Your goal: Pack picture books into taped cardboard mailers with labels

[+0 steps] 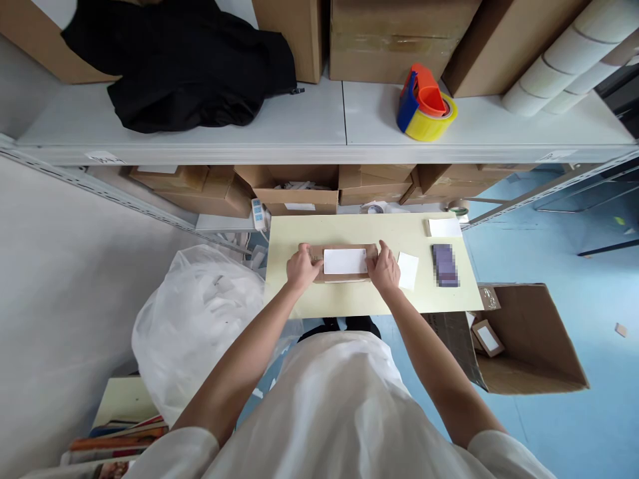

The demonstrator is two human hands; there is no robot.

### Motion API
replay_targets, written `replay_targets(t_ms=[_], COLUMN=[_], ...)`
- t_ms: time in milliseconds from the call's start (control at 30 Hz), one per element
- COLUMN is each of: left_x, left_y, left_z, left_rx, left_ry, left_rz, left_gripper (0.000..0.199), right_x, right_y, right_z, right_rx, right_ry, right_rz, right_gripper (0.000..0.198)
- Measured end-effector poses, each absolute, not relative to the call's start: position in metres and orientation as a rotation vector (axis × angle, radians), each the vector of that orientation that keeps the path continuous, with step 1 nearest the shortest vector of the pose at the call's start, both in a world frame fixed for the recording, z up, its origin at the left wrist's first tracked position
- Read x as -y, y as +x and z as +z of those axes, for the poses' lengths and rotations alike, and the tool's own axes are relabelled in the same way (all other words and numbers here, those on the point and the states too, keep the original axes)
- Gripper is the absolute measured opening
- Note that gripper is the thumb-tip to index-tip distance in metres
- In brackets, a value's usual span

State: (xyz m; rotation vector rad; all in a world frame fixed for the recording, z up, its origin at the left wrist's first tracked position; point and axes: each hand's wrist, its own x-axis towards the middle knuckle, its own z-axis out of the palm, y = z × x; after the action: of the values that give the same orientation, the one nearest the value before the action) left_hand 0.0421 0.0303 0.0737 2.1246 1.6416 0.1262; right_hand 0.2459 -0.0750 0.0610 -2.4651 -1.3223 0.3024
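Observation:
A small brown cardboard box (344,279) lies lengthwise on the pale yellow table (349,303), with a white label (345,261) on its top. My left hand (302,267) grips the box's left end, thumb on top beside the label. At the opposite end my right hand (384,268) holds it the same way, its thumb at the label's right edge. Just right of that hand lies a white slip of paper (408,271). Farther right are a blurred dark purple rectangular thing (445,265) and a stack of white paper (444,228).
A large open carton (534,359) with small boxes inside stands on the floor at right. To the left bulges a translucent plastic bag (200,313). The shelf (319,126) ahead bears a tape dispenser (426,106), black clothing (190,66), white rolls (564,60) and cartons.

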Motion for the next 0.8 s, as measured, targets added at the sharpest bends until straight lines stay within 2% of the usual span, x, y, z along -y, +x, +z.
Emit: replay_targets(t_ms=[100,233,333,467,633,800], left_x=[-0.021,-0.004,0.001,-0.003,-0.011,-0.01], left_y=[0.041,0.062,0.071,0.064,0.06,0.064], left_z=[0.075,0.07,0.058,0.045,0.044,0.044], left_rx=[-1.333,-0.852,-0.892,-0.998,-1.244,-1.26], left_ry=[2.398,2.648,2.663,2.666,2.559,2.518], left_rz=[0.296,0.181,0.003,-0.05,-0.059,-0.012], left_gripper=[0.03,0.046,0.059,0.068,0.064,0.061], right_x=[0.087,0.08,0.07,0.076,0.085,0.083], right_y=[0.238,0.205,0.192,0.209,0.234,0.23], right_z=[0.057,0.052,0.046,0.044,0.055,0.059], right_rx=[1.415,1.769,1.898,1.967,1.799,1.603], right_ry=[-2.298,-2.034,-2.11,-2.342,-2.649,-2.701], right_rz=[0.14,0.275,0.466,0.475,0.549,0.71], right_gripper=[0.05,0.063,0.072,0.076,0.073,0.072])
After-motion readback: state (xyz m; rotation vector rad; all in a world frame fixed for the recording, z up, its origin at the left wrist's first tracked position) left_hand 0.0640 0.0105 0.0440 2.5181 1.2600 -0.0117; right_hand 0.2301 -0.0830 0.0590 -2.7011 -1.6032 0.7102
